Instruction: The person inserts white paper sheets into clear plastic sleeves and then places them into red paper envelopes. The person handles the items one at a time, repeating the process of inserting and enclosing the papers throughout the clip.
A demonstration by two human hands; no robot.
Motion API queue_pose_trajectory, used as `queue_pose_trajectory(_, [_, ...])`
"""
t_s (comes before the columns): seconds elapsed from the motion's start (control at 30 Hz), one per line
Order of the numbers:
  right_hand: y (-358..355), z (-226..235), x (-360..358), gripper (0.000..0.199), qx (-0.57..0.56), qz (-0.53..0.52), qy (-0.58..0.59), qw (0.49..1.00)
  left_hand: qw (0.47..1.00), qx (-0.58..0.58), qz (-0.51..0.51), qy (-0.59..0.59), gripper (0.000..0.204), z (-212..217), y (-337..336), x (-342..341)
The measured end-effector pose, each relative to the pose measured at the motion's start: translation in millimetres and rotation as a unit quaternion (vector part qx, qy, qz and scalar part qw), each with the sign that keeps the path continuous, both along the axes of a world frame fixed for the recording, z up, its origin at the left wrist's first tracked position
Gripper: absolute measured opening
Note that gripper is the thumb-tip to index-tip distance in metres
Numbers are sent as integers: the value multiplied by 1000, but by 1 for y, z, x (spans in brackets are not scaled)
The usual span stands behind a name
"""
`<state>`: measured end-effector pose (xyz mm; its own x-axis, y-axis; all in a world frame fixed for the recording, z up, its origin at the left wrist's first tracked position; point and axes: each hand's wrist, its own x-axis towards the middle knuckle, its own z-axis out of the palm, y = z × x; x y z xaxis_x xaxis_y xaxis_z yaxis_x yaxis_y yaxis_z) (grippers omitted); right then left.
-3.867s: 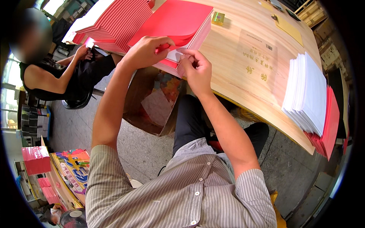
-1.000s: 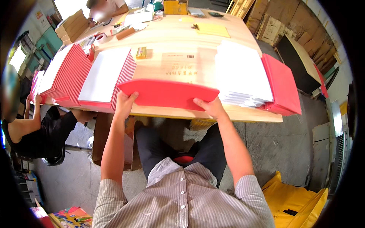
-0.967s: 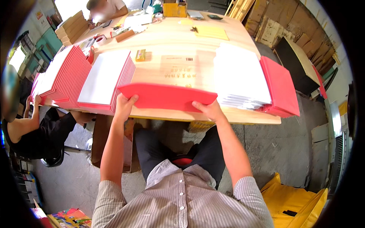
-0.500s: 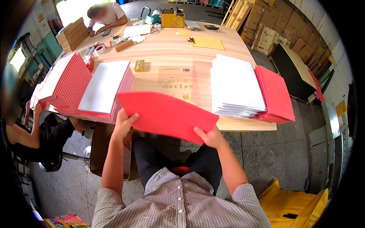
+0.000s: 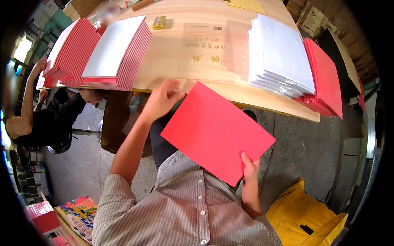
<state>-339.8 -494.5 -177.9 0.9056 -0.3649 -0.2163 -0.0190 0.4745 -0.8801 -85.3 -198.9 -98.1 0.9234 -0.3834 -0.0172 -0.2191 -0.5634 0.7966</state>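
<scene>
My right hand point(image 5: 249, 167) grips a flat red rectangular piece point(image 5: 217, 133) by its lower right corner, thumb on top. The piece is tilted over my lap, in front of the table edge; whether it is a board, folder or booklet cannot be told. Just off its upper left edge, my left hand point(image 5: 164, 100) is slightly blurred, its thumb and fingers bent but apart, with nothing visible in them. Beyond it on the table lies a clear plastic bag point(image 5: 207, 41) with gold printing.
On the left stand a white-topped red-and-white stack point(image 5: 113, 47) and another stack point(image 5: 76, 49). White plastic-wrapped packs point(image 5: 281, 53) and red pieces point(image 5: 326, 78) are piled right. A small gold box point(image 5: 159, 22) lies beyond. A person point(image 5: 39, 110) sits left; a yellow sack point(image 5: 301, 217) lies lower right.
My left hand has let go of the red piece and moved up and right. My right hand has drawn the piece down toward me and turned it. The view has tipped lower.
</scene>
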Motion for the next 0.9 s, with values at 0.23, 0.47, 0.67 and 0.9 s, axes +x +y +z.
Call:
queue_pose_trajectory(0.23, [-32,8,-31,42,50,-46,9,998,890,190,-83,-407,39,-25,-53,92])
queue_pose_trajectory(0.47, [-31,-11,-58,47,59,-83,11,995,888,250,-136,-362,23,-39,-63,105])
queue_pose_trajectory(0.67, [-23,-10,-53,45,71,-103,33,992,836,310,-157,-426,10,-37,-65,97])
queue_pose_trajectory(0.9, [-25,-6,-47,43,67,-98,34,992,803,372,-188,-426,17,-35,-65,80])
